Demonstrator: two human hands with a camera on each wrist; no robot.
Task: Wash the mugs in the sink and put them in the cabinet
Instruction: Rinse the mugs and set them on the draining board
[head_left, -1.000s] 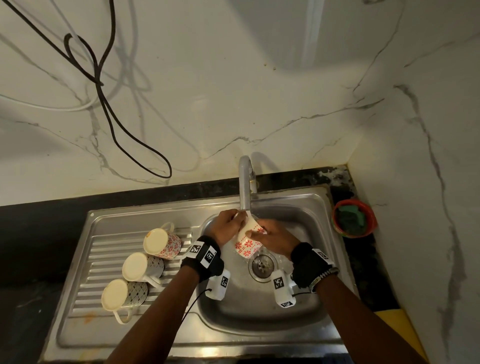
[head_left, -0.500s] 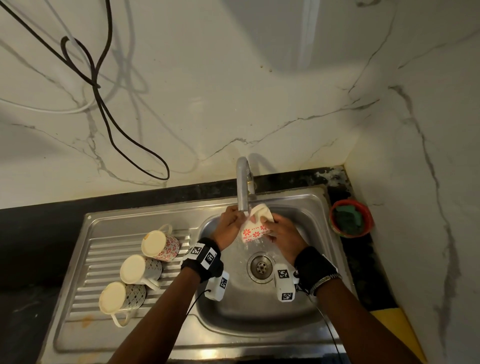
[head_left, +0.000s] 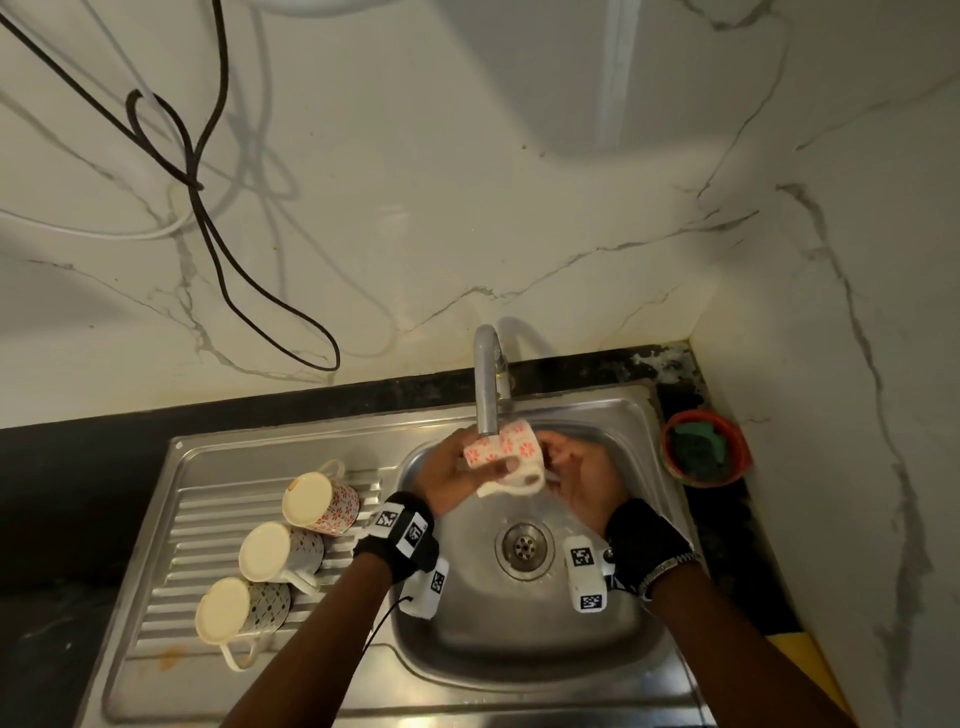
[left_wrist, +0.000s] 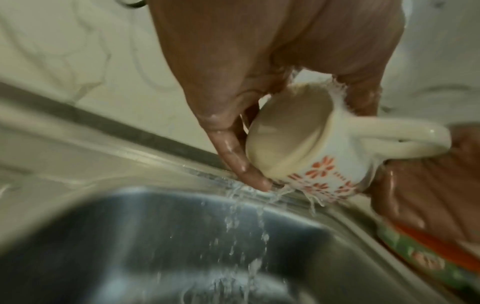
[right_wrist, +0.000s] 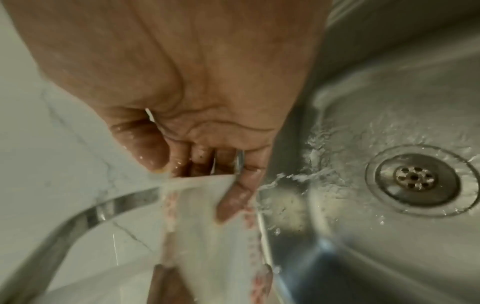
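A cream mug with red flowers (head_left: 501, 451) (left_wrist: 311, 148) was held on its side by the left hand (head_left: 449, 475) over the steel sink basin (head_left: 519, 644), right under the tap spout (head_left: 487, 410), handle toward the person, water streaming off it. On the sink's drainboard (head_left: 208, 525) sat a second red-flowered mug (head_left: 322, 503) and two grey-patterned mugs (head_left: 283, 553) (head_left: 244, 608) in a close row

Mug (head_left: 501, 449) under tap (head_left: 487, 384): cream, red flower print. Left of tap: second mug (head_left: 335, 508), same print; two grey mugs (head_left: 306, 552), dark dotted pattern. Right: red bowl (head_left: 740, 441), green sponge (head_left: 698, 451).
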